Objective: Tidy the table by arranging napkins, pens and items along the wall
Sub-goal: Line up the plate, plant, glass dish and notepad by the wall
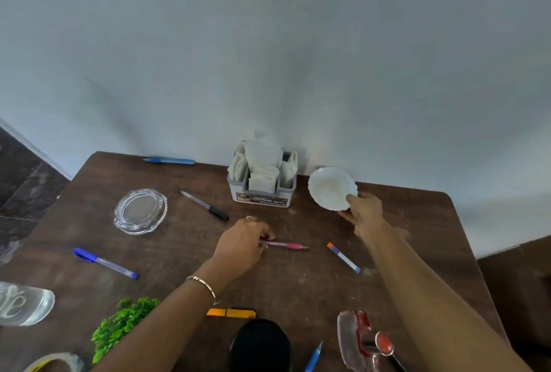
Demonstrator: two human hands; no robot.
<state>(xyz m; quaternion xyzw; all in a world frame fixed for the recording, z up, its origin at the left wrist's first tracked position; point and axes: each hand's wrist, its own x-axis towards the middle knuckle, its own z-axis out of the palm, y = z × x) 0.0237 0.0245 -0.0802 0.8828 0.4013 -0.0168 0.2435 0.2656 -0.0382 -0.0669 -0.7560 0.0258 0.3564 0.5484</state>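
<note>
Past the black jar (260, 345), my left hand (241, 245) pinches the pink pen (286, 245); my right hand (365, 215) (arm outstretched) grips the white bowl (329, 188).

Thin bracelet (205, 284), finger ring (250, 217)

Both forearms reach forward; the left hand (243, 245) pinches a slim pink pen (290, 245), the right hand (365, 216) grips a white scalloped bowl (329, 188).

Worn matt wood table (298, 282), clear glass ashtray (140, 211), possibly ceramic bowl (331, 188)
</note>
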